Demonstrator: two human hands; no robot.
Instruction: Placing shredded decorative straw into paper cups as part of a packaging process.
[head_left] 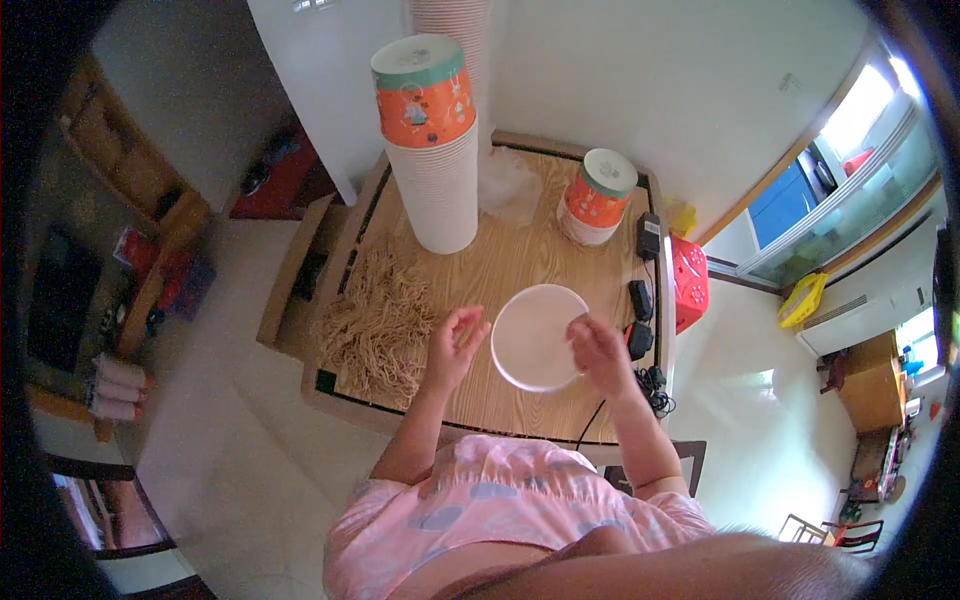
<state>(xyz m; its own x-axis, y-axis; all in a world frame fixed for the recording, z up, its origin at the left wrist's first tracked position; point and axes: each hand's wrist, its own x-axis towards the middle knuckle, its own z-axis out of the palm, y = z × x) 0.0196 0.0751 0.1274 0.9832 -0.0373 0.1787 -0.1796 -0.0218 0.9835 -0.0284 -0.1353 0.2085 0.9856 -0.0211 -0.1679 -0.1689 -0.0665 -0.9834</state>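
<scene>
My right hand (pixel 600 352) grips the rim of a white paper bucket (pixel 540 338) at its right side. The bucket's round mouth faces up toward me, and its outer wall is hidden. To the left of it my left hand (pixel 456 345) is raised with its fingers apart and nothing in them. A loose heap of tan twisted cords (pixel 375 325) lies on the table beside my left forearm. Beyond it rises a tall stack of upside-down paper buckets (pixel 432 150), the top one orange and green. A shorter bucket stack (pixel 598 195) stands at the far right.
The wood-grain table (pixel 500 275) has a dark-edged rim. Black power adapters (pixel 640 298) and a coiled cable (pixel 655 392) lie along its right edge. A red stool (pixel 688 285) stands just beyond. Another tall stack of buckets (pixel 452 18) rises behind, near the wall.
</scene>
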